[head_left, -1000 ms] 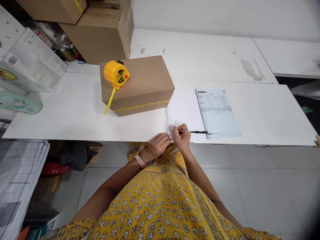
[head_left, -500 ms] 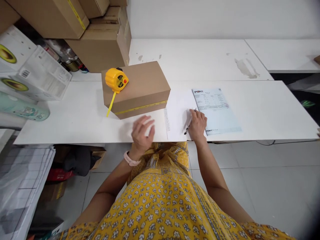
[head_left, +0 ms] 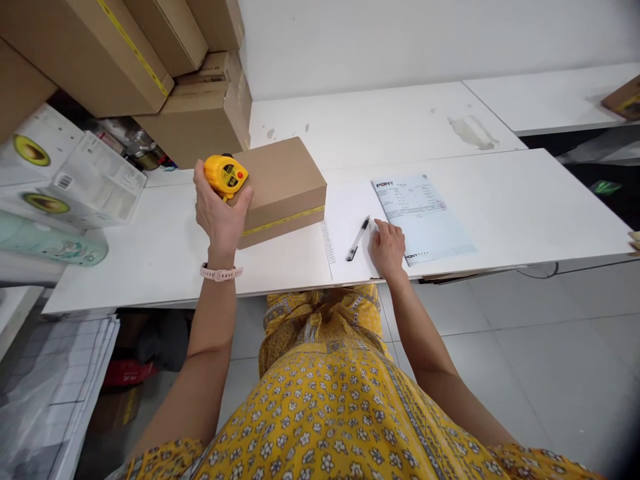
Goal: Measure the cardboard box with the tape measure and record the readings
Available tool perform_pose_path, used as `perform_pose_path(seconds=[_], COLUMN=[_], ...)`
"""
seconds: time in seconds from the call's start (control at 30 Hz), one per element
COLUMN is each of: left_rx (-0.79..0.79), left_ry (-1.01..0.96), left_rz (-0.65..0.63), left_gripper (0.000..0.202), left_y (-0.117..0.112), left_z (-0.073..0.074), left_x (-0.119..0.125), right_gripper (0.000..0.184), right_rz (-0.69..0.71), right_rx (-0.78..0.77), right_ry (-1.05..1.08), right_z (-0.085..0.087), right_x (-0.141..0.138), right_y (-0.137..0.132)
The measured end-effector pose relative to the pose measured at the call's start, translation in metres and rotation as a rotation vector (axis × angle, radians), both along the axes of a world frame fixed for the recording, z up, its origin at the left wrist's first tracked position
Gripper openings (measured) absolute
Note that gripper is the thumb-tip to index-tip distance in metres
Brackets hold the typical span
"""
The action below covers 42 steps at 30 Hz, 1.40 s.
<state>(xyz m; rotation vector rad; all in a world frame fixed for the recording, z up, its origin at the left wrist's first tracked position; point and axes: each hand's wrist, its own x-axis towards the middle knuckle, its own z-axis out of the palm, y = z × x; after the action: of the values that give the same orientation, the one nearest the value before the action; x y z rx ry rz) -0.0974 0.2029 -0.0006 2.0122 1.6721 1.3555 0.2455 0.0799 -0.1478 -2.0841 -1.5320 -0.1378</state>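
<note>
A yellow tape measure [head_left: 227, 176] sits on the left end of a closed cardboard box [head_left: 285, 167]. My left hand [head_left: 220, 217] is closed around it, fingers at its left side and thumb at its right, by the box's near corner. The pulled-out end of the tape is hidden behind that hand. A black-capped pen [head_left: 358, 239] lies on a white spiral notebook [head_left: 343, 207]. Just right of the pen, my right hand [head_left: 388, 248] rests on the page with fingers loosely bent and nothing held. Its fingertips are near a pale blue printed form [head_left: 430, 227].
Stacked cartons [head_left: 200, 117] rise at the back left. Boxes with avocado pictures [head_left: 75, 173] and a mint green bottle [head_left: 50, 239] stand at the left end of the white table [head_left: 150, 267]. Another box [head_left: 623, 99] is at the far right.
My left hand has gone from the table's front edge up and left onto the tape measure. My right hand has let go of the pen, which now lies on the notebook.
</note>
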Motion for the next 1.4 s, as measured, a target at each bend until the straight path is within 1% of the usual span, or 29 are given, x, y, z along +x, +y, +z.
perform_pose_path(seconds=[0.03, 0.1, 0.17, 0.23, 0.3, 0.37, 0.4, 0.43, 0.47, 0.5, 0.53, 0.6, 0.63, 0.7, 0.8, 0.9, 0.97, 1.1, 1.17, 1.23, 1.3, 1.4], left_rx=[-0.009, -0.039, -0.057, -0.034, 0.033, 0.06, 0.029, -0.053, -0.158, -0.267, -0.368, -0.51, -0.549, -0.577, -0.571, -0.541, -0.513, -0.438, -0.397, -0.358, -0.308, -0.199], left_ry=[0.014, 0.034, 0.029, -0.025, -0.161, -0.385, -0.506, -0.614, -0.705, -0.77, -0.81, -0.84, -0.844, -0.851, -0.848, -0.783, -0.715, -0.626, -0.622, -0.614, -0.587, -0.555], left_rz=[0.075, 0.204, 0.239, 0.225, 0.125, -0.063, -0.178, -0.304, -0.416, -0.506, -0.575, -0.651, -0.664, -0.662, -0.652, -0.659, -0.676, -0.69, -0.665, -0.634, -0.608, -0.54], left_gripper=[0.093, 0.076, 0.053, 0.042, 0.042, 0.044, 0.046, 0.049, 0.053, 0.055, 0.055, 0.055, 0.055, 0.054, 0.054, 0.052, 0.052, 0.052, 0.053, 0.054, 0.055, 0.055], left_y=[0.003, 0.011, 0.018, 0.019, 0.01, -0.011, -0.024, -0.039, -0.053, -0.067, -0.078, -0.094, -0.099, -0.101, -0.098, -0.094, -0.093, -0.09, -0.088, -0.084, -0.079, -0.066], left_z=[0.003, 0.007, 0.008, 0.007, 0.007, 0.008, 0.009, 0.01, 0.01, 0.01, 0.008, 0.003, -0.001, -0.007, -0.013, -0.011, -0.007, 0.005, 0.01, 0.014, 0.017, 0.021], left_x=[0.002, 0.005, 0.007, 0.007, 0.007, 0.01, 0.014, 0.018, 0.023, 0.028, 0.034, 0.043, 0.046, 0.048, 0.042, 0.031, 0.025, 0.015, 0.011, 0.008, 0.003, -0.01], right_gripper=[0.043, 0.042, 0.041, 0.041, 0.04, 0.037, 0.036, 0.036, 0.038, 0.042, 0.048, 0.063, 0.068, 0.072, 0.067, 0.065, 0.064, 0.058, 0.056, 0.057, 0.058, 0.061], right_rz=[0.001, 0.003, 0.003, 0.0, -0.002, 0.004, 0.021, 0.039, 0.079, 0.171, 0.286, 0.479, 0.539, 0.586, 0.607, 0.648, 0.651, 0.646, 0.668, 0.686, 0.731, 0.88], right_rx=[0.001, 0.004, 0.012, 0.041, 0.12, 0.242, 0.295, 0.335, 0.342, 0.279, 0.177, -0.044, -0.129, -0.227, -0.302, -0.386, -0.401, -0.339, -0.334, -0.367, -0.428, -0.503], right_ry=[0.003, 0.016, 0.04, 0.075, 0.121, 0.211, 0.292, 0.413, 0.585, 0.797, 1.015, 1.359, 1.476, 1.608, 1.655, 1.61, 1.521, 1.298, 1.251, 1.234, 1.224, 1.25], right_z=[0.0, -0.001, -0.002, 0.0, 0.008, 0.024, 0.034, 0.046, 0.059, 0.072, 0.084, 0.106, 0.114, 0.125, 0.131, 0.136, 0.141, 0.155, 0.162, 0.169, 0.175, 0.182], right_x=[0.0, 0.0, 0.002, 0.002, -0.002, -0.014, -0.023, -0.034, -0.047, -0.06, -0.072, -0.092, -0.099, -0.108, -0.111, -0.113, -0.116, -0.126, -0.13, -0.134, -0.137, -0.132], right_y=[0.0, 0.001, 0.002, 0.001, -0.002, -0.008, -0.012, -0.016, -0.02, -0.023, -0.025, -0.026, -0.025, -0.02, -0.012, -0.006, -0.001, 0.012, 0.02, 0.028, 0.037, 0.059])
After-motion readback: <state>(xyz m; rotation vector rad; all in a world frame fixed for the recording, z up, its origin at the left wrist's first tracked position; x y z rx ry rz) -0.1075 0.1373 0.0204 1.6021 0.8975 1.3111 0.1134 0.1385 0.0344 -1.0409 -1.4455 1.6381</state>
